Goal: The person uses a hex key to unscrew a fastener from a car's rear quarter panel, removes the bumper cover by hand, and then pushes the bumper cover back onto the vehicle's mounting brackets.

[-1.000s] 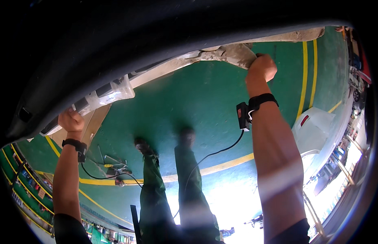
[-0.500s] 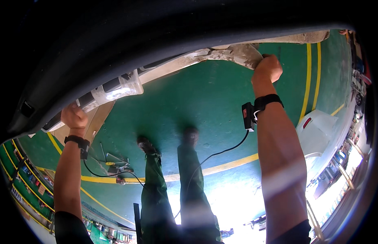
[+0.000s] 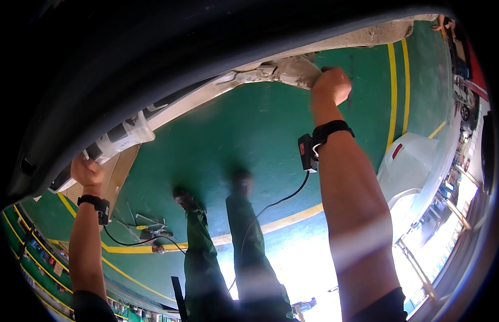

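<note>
A long, dusty beige-and-grey panel, shaped like the underside of a car bumper, runs slantwise across the upper view. My left hand is closed on its lower left end, beside a translucent plastic piece. Farther right, my right hand makes a fist at the tip of a dirty projecting flange; the fingertips are hidden. A dark curved edge arches above both hands. Each wrist wears a black strap with a small cabled box.
Brown cardboard lies beneath the left end. Hand tools are on the green floor near my feet. At right rests a white body panel with a red reflector. Another person's hand shows at the far upper right.
The whole view has shifted, so the panel and both hands appear farther left. My hands keep their places on the panel. More of the other person's hand shows at the upper right.
</note>
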### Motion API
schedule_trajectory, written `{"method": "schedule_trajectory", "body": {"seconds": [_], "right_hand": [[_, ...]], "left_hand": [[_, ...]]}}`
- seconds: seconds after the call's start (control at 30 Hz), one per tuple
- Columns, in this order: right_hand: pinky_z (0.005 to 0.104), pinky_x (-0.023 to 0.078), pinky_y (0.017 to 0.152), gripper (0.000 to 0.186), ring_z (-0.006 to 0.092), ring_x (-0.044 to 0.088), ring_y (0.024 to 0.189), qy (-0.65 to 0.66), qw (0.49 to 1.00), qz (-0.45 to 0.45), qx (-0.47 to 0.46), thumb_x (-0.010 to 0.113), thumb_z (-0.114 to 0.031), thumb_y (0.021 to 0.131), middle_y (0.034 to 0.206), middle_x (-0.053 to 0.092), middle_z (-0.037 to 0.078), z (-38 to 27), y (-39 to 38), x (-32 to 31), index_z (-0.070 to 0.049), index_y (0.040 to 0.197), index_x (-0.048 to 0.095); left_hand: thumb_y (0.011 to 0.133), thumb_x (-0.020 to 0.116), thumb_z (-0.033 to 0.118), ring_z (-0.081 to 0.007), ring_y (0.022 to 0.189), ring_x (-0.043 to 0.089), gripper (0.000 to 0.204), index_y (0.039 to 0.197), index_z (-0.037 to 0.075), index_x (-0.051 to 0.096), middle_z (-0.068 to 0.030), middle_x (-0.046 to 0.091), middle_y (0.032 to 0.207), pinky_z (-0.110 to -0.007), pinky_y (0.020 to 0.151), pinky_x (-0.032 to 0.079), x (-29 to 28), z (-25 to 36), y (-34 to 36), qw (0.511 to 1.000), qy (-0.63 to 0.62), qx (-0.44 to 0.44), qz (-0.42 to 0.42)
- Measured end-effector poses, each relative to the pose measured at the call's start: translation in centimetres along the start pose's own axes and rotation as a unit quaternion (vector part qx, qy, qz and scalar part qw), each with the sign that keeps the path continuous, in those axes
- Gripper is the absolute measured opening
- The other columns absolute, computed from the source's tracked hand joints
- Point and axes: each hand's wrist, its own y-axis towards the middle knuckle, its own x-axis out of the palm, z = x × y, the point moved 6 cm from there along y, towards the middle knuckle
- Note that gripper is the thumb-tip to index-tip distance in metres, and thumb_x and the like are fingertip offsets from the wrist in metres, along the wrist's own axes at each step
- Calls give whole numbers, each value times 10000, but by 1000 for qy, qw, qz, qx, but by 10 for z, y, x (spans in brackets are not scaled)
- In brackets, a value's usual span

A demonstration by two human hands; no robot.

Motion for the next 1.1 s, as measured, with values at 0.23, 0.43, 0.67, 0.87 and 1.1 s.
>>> {"method": "schedule_trajectory", "body": {"seconds": [0.23,0.43,0.67,0.87,1.1], "right_hand": [[418,502,663,274,318,646,722,-3,1000,-4,5,498,-209,757,829,701,151,-2,-2,-2,-72,722,732],[424,493,644,280,319,635,704,2,1000,-4,19,488,-219,765,819,695,152,-4,-4,-4,-66,726,719],[421,499,664,266,313,640,729,1,999,-6,36,511,-220,766,846,700,147,-1,-2,-2,-68,745,729],[430,500,652,281,335,632,707,-40,997,8,-59,489,-219,782,838,694,165,13,20,11,-51,745,712],[360,536,718,317,246,683,841,-42,998,-17,41,478,-191,855,944,728,76,0,-2,3,-119,809,784]], "left_hand": [[949,369,274,-470,778,596,410,917,-21,652,-256,640,868,-516,647,480,3,-8,-5,999,13,8,45],[952,360,269,-477,810,597,402,979,-22,636,-258,641,920,-498,697,504,11,-22,-13,999,29,23,24],[963,339,238,-460,829,609,392,968,3,653,-254,637,958,-488,711,518,12,-23,-11,999,24,0,-40],[971,394,201,-478,732,568,335,892,-43,611,-273,612,814,-517,620,467,-3,3,-5,995,34,69,66],[965,336,258,-460,760,591,403,937,-15,631,-238,633,848,-504,640,485,5,-10,-5,999,23,27,25]]}}
